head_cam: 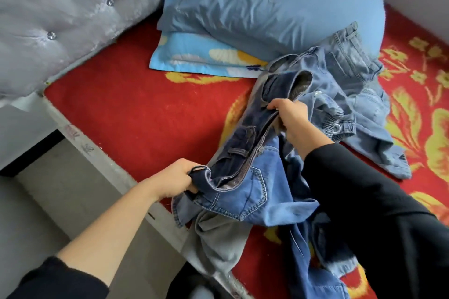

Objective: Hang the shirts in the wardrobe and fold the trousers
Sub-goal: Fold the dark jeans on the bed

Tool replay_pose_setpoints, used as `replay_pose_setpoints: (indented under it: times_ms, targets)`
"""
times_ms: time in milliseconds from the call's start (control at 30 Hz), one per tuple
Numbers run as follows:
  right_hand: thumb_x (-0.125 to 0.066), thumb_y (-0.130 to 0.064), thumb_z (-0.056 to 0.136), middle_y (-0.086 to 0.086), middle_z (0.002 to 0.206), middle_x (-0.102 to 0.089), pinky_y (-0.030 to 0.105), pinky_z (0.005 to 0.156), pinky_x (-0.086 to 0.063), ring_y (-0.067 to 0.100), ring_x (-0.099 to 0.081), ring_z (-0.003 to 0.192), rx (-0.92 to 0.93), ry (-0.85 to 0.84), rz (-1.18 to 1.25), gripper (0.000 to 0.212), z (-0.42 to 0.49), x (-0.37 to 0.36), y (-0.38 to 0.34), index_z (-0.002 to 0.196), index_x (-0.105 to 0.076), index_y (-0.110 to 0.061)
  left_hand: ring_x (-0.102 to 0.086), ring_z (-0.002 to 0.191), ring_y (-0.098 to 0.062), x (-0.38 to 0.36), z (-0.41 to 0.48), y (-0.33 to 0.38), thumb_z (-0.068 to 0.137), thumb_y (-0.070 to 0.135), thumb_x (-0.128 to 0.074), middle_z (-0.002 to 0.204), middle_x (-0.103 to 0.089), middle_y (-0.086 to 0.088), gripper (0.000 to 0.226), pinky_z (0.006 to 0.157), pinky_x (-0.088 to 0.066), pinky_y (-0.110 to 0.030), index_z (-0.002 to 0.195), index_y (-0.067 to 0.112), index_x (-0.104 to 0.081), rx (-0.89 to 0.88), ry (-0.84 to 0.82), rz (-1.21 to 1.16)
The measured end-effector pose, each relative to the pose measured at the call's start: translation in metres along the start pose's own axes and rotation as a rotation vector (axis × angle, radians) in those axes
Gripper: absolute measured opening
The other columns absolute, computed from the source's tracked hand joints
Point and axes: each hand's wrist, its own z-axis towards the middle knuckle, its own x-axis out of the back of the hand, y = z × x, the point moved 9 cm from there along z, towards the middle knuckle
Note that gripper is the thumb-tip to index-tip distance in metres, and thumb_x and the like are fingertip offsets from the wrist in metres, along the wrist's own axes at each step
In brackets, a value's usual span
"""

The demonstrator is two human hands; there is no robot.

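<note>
Near bed edge (104, 155), dark jeans (243, 136) in both hands (177, 178) (290, 115); bare red blanket (145, 104) leftward.

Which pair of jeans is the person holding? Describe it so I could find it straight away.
On the red flowered bedspread, in front of the blue pillow, lies a heap of denim. The dark navy jeans are stretched between the left hand and right hand, far darker than the mid-blue pair beneath and the pale pair behind.
</note>
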Motion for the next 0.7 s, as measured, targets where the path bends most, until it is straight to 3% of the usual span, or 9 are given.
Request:
replay_pose_setpoints:
  times_ms: [100,200,267,367,433,500,600,700]
  targets:
    - [-0.068,-0.009,0.065,0.012,0.057,-0.050,0.020,0.039,-0.037,0.019,-0.047,0.033,-0.057,0.006,0.098,0.023,-0.028,0.053,0.015,0.082,-0.056,-0.003,-0.054,0.063,-0.001,0.006,-0.021,0.011,0.072,-0.025,-0.057,0.064,-0.062,0.011,0.038,0.057,-0.046,-0.014,0.072,0.013,-0.061,-0.010,0.176,-0.133]
    - [-0.068,-0.010,0.066,0.010,0.060,-0.052,0.024,0.042,-0.044,0.017,-0.050,0.036,-0.082,0.014,0.162,0.018,-0.067,0.110,0.032,0.080,-0.059,-0.005,-0.062,0.078,-0.008,-0.003,-0.043,0.021,0.078,-0.016,-0.063,0.079,-0.070,0.005,0.031,0.068,-0.051,-0.018,0.091,0.011,-0.070,0.012,0.371,-0.209]
    - [-0.066,-0.010,0.070,0.009,0.057,-0.053,0.026,0.045,-0.046,0.018,-0.051,0.038,-0.069,-0.023,0.201,0.013,-0.099,0.147,0.035,0.078,-0.057,-0.006,-0.059,0.086,-0.016,-0.013,-0.062,0.034,0.083,-0.006,-0.065,0.091,-0.068,-0.006,0.020,0.073,-0.048,-0.030,0.102,0.003,-0.067,0.015,0.501,-0.159]
    - [-0.062,-0.008,0.077,0.006,0.047,-0.054,0.021,0.039,-0.043,0.016,-0.051,0.033,0.015,-0.093,0.229,0.004,-0.153,0.205,0.029,0.075,-0.060,-0.005,-0.059,0.098,-0.019,-0.050,-0.085,0.068,0.090,0.014,-0.062,0.108,-0.066,-0.012,0.025,0.078,-0.048,-0.037,0.114,0.006,-0.063,-0.002,0.505,0.099]
    - [-0.061,-0.008,0.078,0.005,0.047,-0.055,0.019,0.038,-0.042,0.015,-0.051,0.033,0.092,-0.106,0.284,0.004,-0.193,0.244,0.026,0.075,-0.062,-0.005,-0.065,0.086,-0.027,-0.079,-0.108,0.094,0.092,0.028,-0.057,0.101,-0.066,-0.012,0.022,0.062,-0.052,-0.034,0.105,0.011,-0.061,0.040,0.516,0.261]
    - [-0.062,-0.007,0.078,0.006,0.051,-0.056,0.019,0.038,-0.041,0.016,-0.051,0.034,0.191,-0.077,0.401,0.005,-0.232,0.287,0.020,0.081,-0.059,-0.005,-0.062,0.056,-0.026,-0.109,-0.132,0.120,0.094,0.032,-0.052,0.079,-0.063,-0.011,0.027,0.042,-0.049,-0.028,0.096,0.006,-0.057,0.068,0.525,0.193]
    - [-0.064,-0.008,0.077,0.008,0.063,-0.065,0.022,0.041,-0.045,0.017,-0.059,0.044,0.361,0.026,0.562,0.011,-0.294,0.360,0.003,0.087,-0.064,-0.004,-0.060,0.039,-0.015,-0.156,-0.162,0.179,0.100,0.031,-0.043,0.070,-0.063,-0.012,0.027,0.038,-0.049,-0.024,0.094,0.006,-0.053,-0.128,0.504,-0.141]
    - [-0.066,-0.019,0.074,0.011,0.082,-0.067,0.022,0.043,-0.046,0.016,-0.062,0.053,0.508,0.084,0.684,0.038,-0.356,0.430,-0.013,0.108,-0.064,-0.003,-0.065,0.049,-0.010,-0.196,-0.197,0.257,0.104,0.020,-0.034,0.081,-0.061,-0.011,0.018,0.046,-0.053,-0.023,0.102,0.009,-0.049,-0.405,0.466,-0.356]
